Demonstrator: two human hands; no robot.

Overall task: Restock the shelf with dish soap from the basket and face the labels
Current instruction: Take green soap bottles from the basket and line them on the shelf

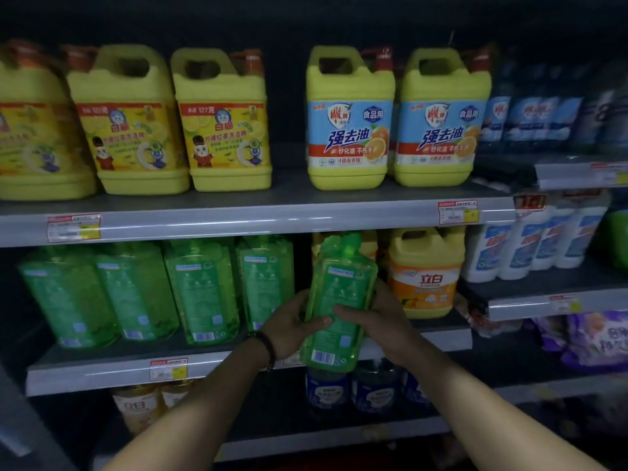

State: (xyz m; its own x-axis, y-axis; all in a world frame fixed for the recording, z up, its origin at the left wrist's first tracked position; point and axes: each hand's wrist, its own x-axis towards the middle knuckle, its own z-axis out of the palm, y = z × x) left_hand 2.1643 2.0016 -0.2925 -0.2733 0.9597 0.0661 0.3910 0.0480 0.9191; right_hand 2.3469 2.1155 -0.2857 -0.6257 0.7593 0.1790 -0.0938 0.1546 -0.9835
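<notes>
I hold a green transparent dish soap bottle (336,300) upright in front of the middle shelf (102,372), its back label and barcode turned to me. My left hand (292,324) grips its left side with the thumb across the front. My right hand (377,317) grips its right side, thumb on the label. Several matching green bottles (200,290) stand in a row on the middle shelf to the left, back labels outward. The held bottle hovers at the gap between that row and a yellow jug (424,273). No basket is visible.
Large yellow jugs (350,120) line the upper shelf (255,219). White bottles (530,249) stand at the right, purple packs (594,338) below them. Blue bottles (346,389) and pale bottles (142,406) fill the lower shelf. Price tags hang on the shelf edges.
</notes>
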